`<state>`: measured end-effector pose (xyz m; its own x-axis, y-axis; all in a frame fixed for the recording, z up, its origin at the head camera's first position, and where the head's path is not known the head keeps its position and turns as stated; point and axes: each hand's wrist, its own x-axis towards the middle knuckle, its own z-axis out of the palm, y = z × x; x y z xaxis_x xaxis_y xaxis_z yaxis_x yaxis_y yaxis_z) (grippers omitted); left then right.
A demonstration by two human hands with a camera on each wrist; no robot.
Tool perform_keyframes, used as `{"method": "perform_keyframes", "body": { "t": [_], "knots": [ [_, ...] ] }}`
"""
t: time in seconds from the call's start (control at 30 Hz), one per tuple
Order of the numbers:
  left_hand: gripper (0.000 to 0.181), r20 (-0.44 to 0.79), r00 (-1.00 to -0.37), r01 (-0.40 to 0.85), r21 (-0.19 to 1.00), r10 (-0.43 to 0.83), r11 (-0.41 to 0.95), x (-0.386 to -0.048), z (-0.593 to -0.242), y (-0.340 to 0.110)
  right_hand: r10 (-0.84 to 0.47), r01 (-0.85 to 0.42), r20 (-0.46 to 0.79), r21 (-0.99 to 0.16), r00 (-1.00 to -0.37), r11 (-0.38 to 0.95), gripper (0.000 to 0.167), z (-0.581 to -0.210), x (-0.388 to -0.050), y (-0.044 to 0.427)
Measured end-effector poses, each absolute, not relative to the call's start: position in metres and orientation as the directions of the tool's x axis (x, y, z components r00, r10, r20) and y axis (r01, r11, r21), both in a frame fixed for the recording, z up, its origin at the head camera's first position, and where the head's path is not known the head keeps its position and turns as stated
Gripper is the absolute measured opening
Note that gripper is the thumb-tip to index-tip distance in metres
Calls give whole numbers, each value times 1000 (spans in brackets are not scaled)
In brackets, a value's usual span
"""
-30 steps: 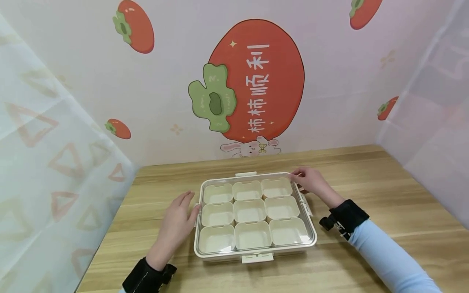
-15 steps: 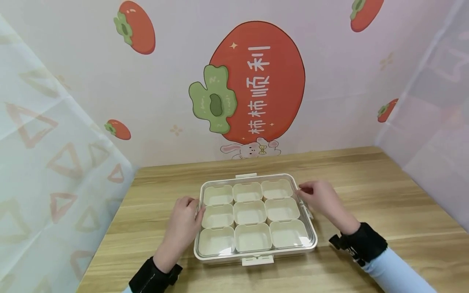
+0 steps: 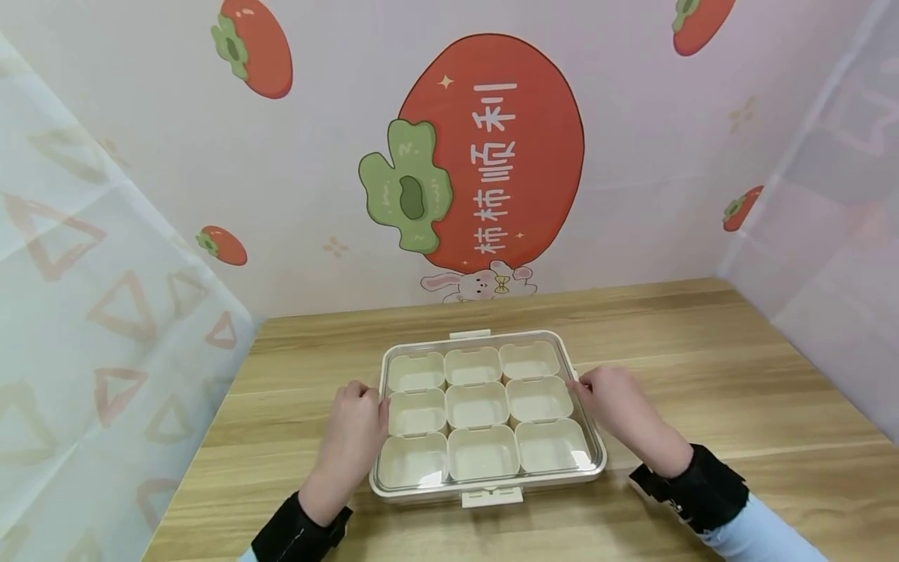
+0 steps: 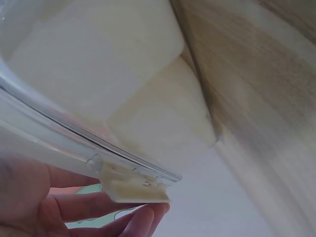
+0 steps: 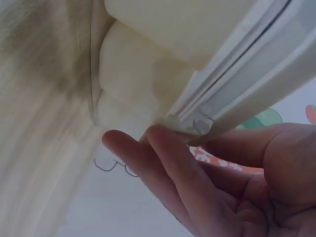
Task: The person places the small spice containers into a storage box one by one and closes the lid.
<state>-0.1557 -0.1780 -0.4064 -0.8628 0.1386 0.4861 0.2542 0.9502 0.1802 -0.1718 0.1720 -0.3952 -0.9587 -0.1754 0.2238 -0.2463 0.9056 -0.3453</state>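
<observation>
A cream storage box (image 3: pixel 424 496) with a clear lid lies flat on the wooden table, and several open-topped cream cups (image 3: pixel 477 406) show through the lid. My left hand (image 3: pixel 349 437) is at the box's left side; in the left wrist view its fingers curl around a cream side latch (image 4: pixel 133 187) that sticks outward from the lid edge. On the opposite side my right hand (image 3: pixel 627 410) pinches the right latch (image 5: pixel 178 127) with its fingertips. That latch is partly hidden by the fingers. Both hands cover the side latches in the head view.
One latch (image 3: pixel 492 497) is on the front edge and another latch (image 3: pixel 470 334) on the back edge. Behind the table (image 3: pixel 688 328) stands a printed backdrop (image 3: pixel 632 234), with pale curtains at left and right. Black camera straps (image 3: pixel 702 490) wrap both wrists.
My right hand has slid from the back right corner towards me along the right side to its latch. The left fingers, straighter before, have curled in at the left latch. The box stays put.
</observation>
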Motion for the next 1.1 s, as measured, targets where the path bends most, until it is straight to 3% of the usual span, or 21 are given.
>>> {"method": "perform_keyframes", "body": {
  "t": [0.17,0.37,0.57,1.1],
  "knots": [
    [18,488,-861,274,206,144,939,-159,-408,-181,-178,-251,241,-320,-954,914,38,-395,-171,169],
    [14,374,-923,239,363,95,901,-165,-407,-186,-203,-292,269,-351,-941,889,36,-399,-175,171],
    [22,296,-955,179,481,33,858,-168,-407,-189,-206,-304,277,-381,-938,873,33,-402,-177,175],
    [24,284,-959,148,538,-13,830,-170,-411,-189,-166,-265,258,-416,-952,870,24,-404,-176,170]
  ]
}}
